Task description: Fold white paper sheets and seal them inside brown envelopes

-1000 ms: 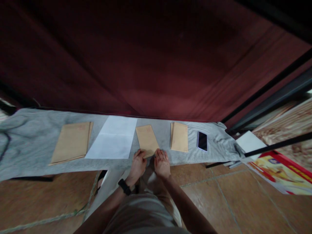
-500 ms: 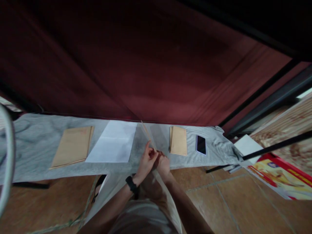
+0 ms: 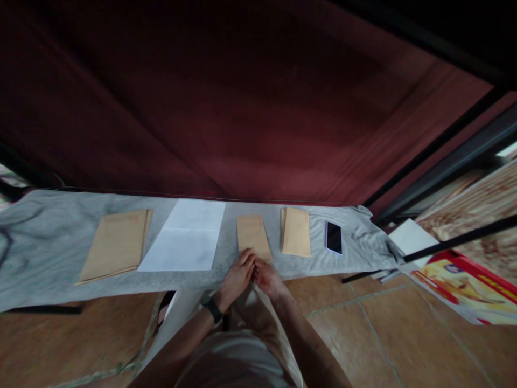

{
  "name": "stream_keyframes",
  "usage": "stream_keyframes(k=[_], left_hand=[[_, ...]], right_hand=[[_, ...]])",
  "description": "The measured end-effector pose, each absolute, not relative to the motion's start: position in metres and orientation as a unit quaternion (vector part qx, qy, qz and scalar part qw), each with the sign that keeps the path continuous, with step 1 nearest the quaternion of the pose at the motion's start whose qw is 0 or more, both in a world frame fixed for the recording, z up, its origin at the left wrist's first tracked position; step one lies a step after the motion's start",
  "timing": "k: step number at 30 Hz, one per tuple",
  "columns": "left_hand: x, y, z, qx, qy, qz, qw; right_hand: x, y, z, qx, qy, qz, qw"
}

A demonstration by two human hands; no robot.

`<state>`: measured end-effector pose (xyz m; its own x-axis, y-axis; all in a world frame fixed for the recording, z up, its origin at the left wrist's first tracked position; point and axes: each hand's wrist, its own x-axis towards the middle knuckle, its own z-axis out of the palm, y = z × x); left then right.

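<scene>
Hands together at the near short edge of a flat tan paper envelope [image 3: 253, 237]: left hand [image 3: 236, 277] and right hand [image 3: 266, 278] fingertips pinching it on wrinkled grey cloth [image 3: 48, 242]

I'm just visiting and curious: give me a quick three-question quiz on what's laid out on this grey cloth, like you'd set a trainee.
1. True or false: the phone lies at the row's right end.
2. Which lies between the big envelope stack and the small envelope: A) white sheet B) phone C) red poster?
3. Fill in: the left hand and right hand meet at the small envelope's ____ edge.

Key: 1 true; 2 A; 3 near.
</scene>
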<state>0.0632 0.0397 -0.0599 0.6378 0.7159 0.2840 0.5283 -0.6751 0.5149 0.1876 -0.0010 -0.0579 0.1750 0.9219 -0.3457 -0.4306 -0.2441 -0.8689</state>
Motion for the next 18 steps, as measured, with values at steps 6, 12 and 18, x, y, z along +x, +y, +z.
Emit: stream_keyframes(k=[6,12,18], left_hand=[[0.06,0.039,-0.066,0.899,0.367,0.187,0.15],[0.06,0.028,-0.066,0.905,0.372,0.179,0.103],[0.069,0.037,-0.054,0.904,0.387,0.167,0.072]], right_hand=[[0.207,-0.014,-0.05,-0.616,-0.325,0.571,0.435],[0.222,-0.029,-0.043,-0.678,-0.563,0.257,0.397],[0.22,-0.031,-0.073,-0.655,-0.718,0.028,0.234]])
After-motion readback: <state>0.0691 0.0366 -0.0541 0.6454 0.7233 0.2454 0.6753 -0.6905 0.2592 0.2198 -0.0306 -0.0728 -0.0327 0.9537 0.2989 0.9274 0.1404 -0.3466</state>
